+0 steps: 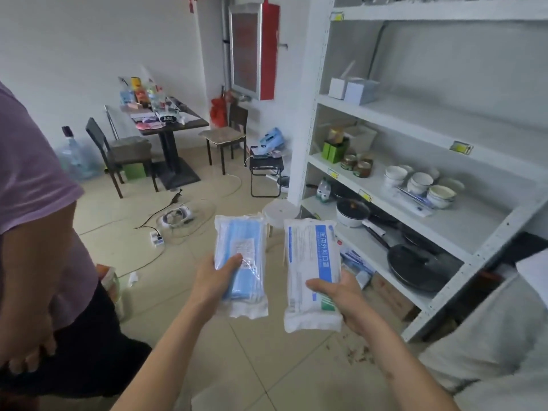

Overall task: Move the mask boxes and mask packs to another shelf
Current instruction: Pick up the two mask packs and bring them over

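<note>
While both packs were clear of the shelf (486,229), left hand (212,281) gripped the blue pack (241,247), thumb on its face, fingers hidden behind. Right hand (341,295) held the white pack (311,262) likewise, thumb pressed near its lower end. Best move, I judged: keep grips low, packs apart, slide each in flat.

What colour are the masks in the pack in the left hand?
Light blue, seen through the clear wrapper of the mask pack in the head view.
</note>
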### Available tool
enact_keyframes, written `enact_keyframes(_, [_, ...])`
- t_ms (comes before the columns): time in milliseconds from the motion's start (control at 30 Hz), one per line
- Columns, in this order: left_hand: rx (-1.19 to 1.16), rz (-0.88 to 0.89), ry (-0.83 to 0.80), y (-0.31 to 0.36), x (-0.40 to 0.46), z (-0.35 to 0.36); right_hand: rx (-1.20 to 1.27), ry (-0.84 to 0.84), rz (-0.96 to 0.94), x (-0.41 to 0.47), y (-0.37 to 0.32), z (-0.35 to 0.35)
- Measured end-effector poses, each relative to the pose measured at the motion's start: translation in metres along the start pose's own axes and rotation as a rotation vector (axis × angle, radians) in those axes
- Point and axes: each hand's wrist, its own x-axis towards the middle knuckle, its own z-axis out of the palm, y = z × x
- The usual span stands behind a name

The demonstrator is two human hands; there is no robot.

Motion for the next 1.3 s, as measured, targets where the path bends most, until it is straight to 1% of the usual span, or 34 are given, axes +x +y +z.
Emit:
enact_keyframes(133, [-0.020,-0.038,-0.046,0.017,0.049,0.038,0.042,0.083,0.014,0.046,-0.007,-0.033])
enact_keyframes(267, [-0.020,-0.026,-0.050,0.031,0.091,0.067,0.076,0.131,0.037,0.095,-0.019,-0.060])
enact_keyframes(433, [-0.018,-0.056,-0.066,0.040,0.152,0.087,0.090,0.162,0.052,0.157,-0.036,-0.072])
enact_keyframes(567, [-0.047,-0.081,-0.121,0.046,0.211,0.104,0.080,0.169,0.052,0.213,-0.051,-0.081])
enact_keyframes(700, [-0.049,-0.076,-0.172,0.059,0.270,0.115,0.091,0.220,0.050,0.264,-0.067,-0.081])
enact_keyframes(900, [-0.044,-0.077,-0.235,0.079,0.346,0.147,0.113,0.250,0.061,0.324,-0.082,-0.084])
enact_keyframes(1067, [-0.033,-0.074,-0.274,0.095,0.407,0.186,0.123,0.266,0.081,0.382,-0.092,-0.104])
enact_keyframes(1300, [-0.021,-0.077,-0.259,0.117,0.482,0.232,0.104,0.248,0.068,0.467,-0.112,-0.140])
